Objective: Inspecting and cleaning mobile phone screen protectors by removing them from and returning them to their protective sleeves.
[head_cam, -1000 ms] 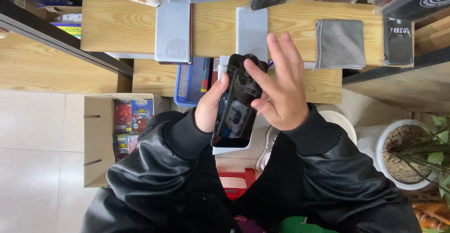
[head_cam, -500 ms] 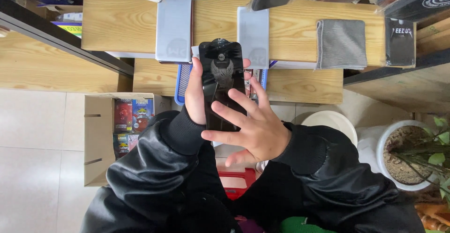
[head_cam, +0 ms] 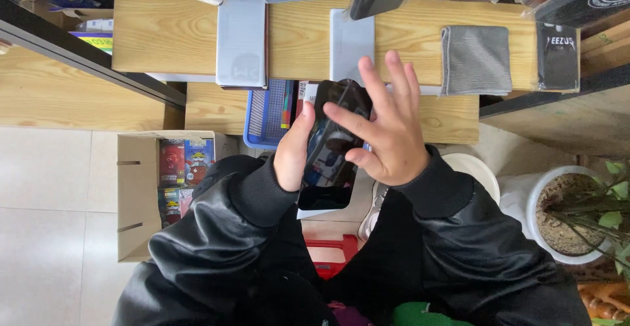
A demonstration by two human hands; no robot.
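My left hand grips a black smartphone along its left edge, its glossy screen facing up and tilted. My right hand lies over the phone's upper right part with fingers spread and fingertips on the glass. Both arms wear black jacket sleeves. The phone is held in front of a wooden shelf, above my lap.
On the shelf lie two grey flat cases, a grey folded cloth and a black packet. A blue basket sits on the lower shelf. A cardboard box stands at left, a potted plant at right.
The phone has tilted from upright to slanted, and its glossy screen shows where its back with a camera showed. My right hand moved from its lower part up to its upper right.
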